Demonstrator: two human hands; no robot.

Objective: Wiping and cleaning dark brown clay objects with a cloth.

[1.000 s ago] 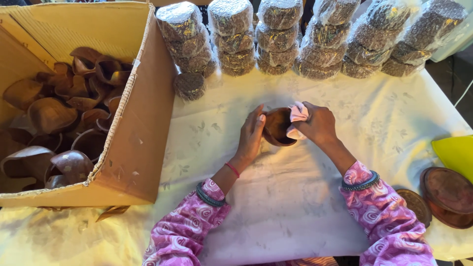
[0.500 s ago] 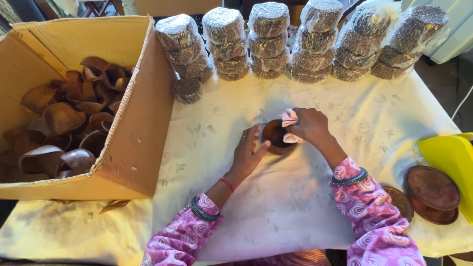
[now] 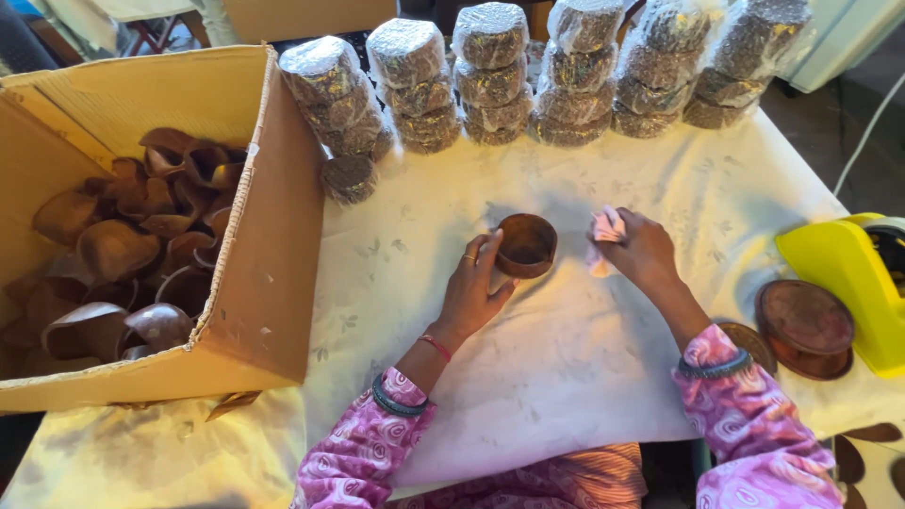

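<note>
Near the middle of the frame, I see the left hand (image 3: pixel 471 287) resting on the cloth with its fingers curled loosely against the left side of a small brown wooden bowl (image 3: pixel 525 245); it touches the bowl's wall and steadies it, without fully closing around it. Just to the right, apart from the bowl, the right hand (image 3: pixel 644 250) is closed on a crumpled pink cloth (image 3: pixel 605 231). Both hands lie on a white tablecloth (image 3: pixel 566 368). Along the upper edge stands a row of plastic-wrapped stacks (image 3: pixel 490 75) of dark round pieces. At the left sits an open cardboard box (image 3: pixel 273 273) full of brown wooden shells (image 3: pixel 123 250). At the right edge I see round brown lids (image 3: pixel 803 320) beside a yellow tape dispenser (image 3: pixel 844 273).
</note>
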